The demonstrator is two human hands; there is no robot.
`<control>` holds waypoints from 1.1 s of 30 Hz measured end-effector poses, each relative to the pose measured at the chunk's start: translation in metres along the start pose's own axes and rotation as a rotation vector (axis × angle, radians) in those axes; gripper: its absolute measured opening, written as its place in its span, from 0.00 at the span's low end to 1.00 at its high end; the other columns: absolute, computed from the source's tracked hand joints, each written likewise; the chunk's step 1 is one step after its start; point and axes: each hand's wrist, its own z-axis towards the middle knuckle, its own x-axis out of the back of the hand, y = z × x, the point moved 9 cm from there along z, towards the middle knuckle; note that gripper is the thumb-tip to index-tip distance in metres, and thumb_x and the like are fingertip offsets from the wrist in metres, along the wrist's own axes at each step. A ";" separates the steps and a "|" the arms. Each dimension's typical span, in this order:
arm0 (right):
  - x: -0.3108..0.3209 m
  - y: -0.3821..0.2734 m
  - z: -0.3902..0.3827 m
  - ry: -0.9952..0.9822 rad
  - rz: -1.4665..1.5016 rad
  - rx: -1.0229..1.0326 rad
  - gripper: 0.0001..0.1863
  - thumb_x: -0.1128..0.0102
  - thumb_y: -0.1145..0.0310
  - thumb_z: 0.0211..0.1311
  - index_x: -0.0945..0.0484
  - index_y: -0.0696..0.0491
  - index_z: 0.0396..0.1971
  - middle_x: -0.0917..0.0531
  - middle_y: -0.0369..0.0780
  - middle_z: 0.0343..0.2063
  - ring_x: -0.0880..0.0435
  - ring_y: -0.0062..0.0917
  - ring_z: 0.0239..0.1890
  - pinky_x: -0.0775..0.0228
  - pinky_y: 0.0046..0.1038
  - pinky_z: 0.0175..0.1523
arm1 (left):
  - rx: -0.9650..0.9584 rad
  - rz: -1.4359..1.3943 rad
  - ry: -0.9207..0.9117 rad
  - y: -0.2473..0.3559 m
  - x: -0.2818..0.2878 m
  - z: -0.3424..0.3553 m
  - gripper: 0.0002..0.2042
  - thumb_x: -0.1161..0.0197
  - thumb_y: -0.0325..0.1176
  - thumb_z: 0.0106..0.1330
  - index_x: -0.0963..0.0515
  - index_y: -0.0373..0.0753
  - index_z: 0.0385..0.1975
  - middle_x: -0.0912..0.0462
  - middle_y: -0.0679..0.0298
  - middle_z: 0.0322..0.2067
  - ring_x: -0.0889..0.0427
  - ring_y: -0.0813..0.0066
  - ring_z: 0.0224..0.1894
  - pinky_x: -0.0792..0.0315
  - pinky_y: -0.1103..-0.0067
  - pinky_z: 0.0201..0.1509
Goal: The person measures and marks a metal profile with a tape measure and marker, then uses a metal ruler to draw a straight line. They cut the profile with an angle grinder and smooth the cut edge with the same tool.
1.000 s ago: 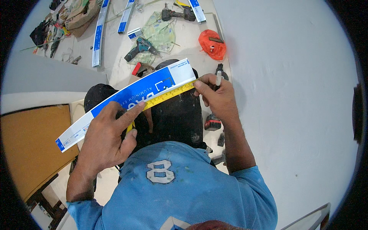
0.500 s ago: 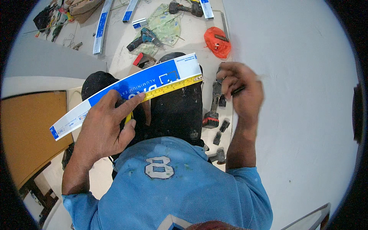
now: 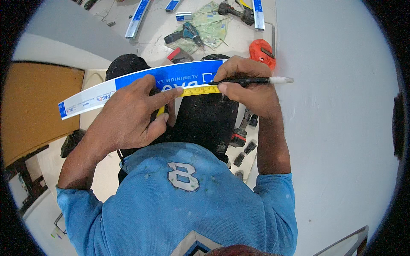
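A long blue-and-white wrapped aluminium strip (image 3: pixel 132 74) lies across my black-trousered legs (image 3: pixel 200 123). My left hand (image 3: pixel 132 115) is closed on it, its index finger pressing the yellow tape measure (image 3: pixel 198 91) along the strip's near edge; part of the tape's body shows below that finger. My right hand (image 3: pixel 252 89) pinches a black marker with a white end (image 3: pixel 279 80), its tip at the strip beside the tape. The thumb is against the tape and the far end of both is hidden by this hand.
Beyond my knees lie a teal drill (image 3: pixel 190 34), a dark drill (image 3: pixel 230 13), a green patterned cloth (image 3: pixel 211 30), an orange bag (image 3: pixel 260 49) and more strips (image 3: pixel 136 17). Power tools (image 3: pixel 239 136) lie right of my legs. A white wall (image 3: pixel 333 128) is at right, a brown board (image 3: pixel 40 102) at left.
My right hand left the tape's end, lifted to the right with the marker, and has come back onto the strip with the marker turned sideways. The strip and my left hand sit higher in view.
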 end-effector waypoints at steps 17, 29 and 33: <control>-0.029 0.003 0.002 0.023 -0.261 -0.023 0.04 0.24 0.75 0.58 0.11 0.55 0.33 0.10 0.36 0.31 0.13 0.18 0.34 0.19 0.27 0.40 | -0.015 0.000 0.016 0.006 -0.010 -0.004 0.27 0.39 0.43 0.70 0.15 0.36 0.65 0.21 0.51 0.39 0.19 0.60 0.40 0.22 0.60 0.43; -0.033 0.000 0.002 0.011 -0.317 0.036 0.05 0.24 0.75 0.56 0.11 0.56 0.32 0.09 0.38 0.31 0.10 0.22 0.35 0.17 0.29 0.42 | -0.004 -0.007 0.001 0.004 -0.015 -0.006 0.26 0.38 0.43 0.72 0.15 0.36 0.65 0.20 0.50 0.40 0.18 0.59 0.42 0.21 0.60 0.44; -0.034 0.002 0.002 0.023 -0.322 0.033 0.05 0.23 0.76 0.55 0.12 0.56 0.32 0.09 0.39 0.31 0.10 0.24 0.35 0.16 0.30 0.42 | -0.005 -0.003 0.009 0.003 -0.016 -0.007 0.26 0.38 0.42 0.72 0.15 0.36 0.65 0.20 0.50 0.40 0.18 0.59 0.42 0.21 0.60 0.44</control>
